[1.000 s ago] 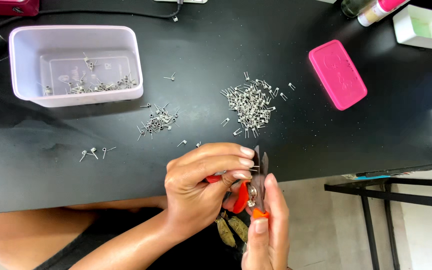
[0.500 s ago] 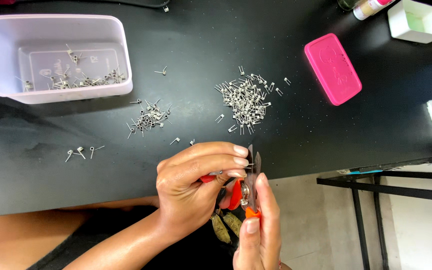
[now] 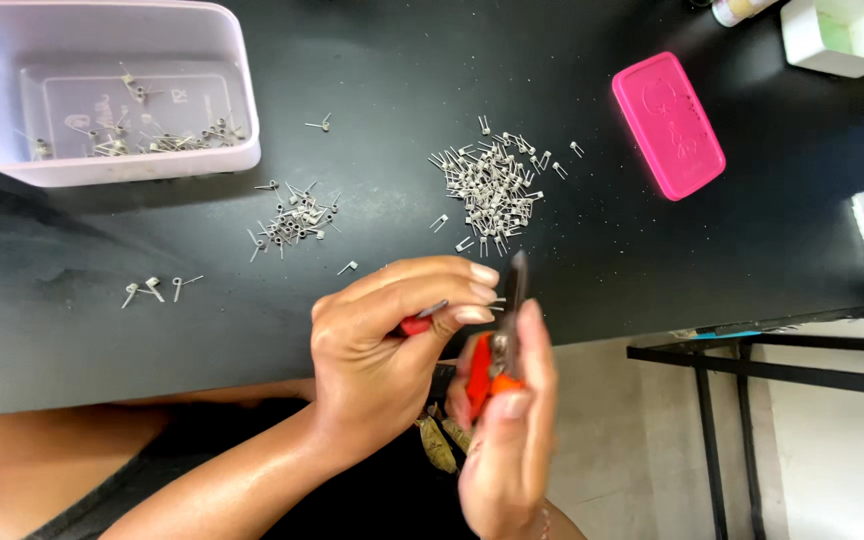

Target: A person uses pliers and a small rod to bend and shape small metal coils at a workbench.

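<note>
The left hand is closing its fingertips around a tiny metal piece, too small to make out clearly, and is also touching a red-handled tool that is showing under the fingers. The right hand is gripping red-handled pliers, with the dark tip pointing up toward the left fingertips. Compared with half a second ago, both hands are sitting in almost the same pose over the near edge of the tabletop; the pliers are still meeting the left fingers at the same place. It seems to me that the work on this one piece is still going on, and nothing is being put down yet.

The other things are lying as they were. The big heap of small metal pieces is resting behind the hands, and a smaller heap is lying to the left, near the pale plastic tub, which is holding some more pieces. Three single pieces are lying apart at the left. The pink case is lying far to the right.
</note>
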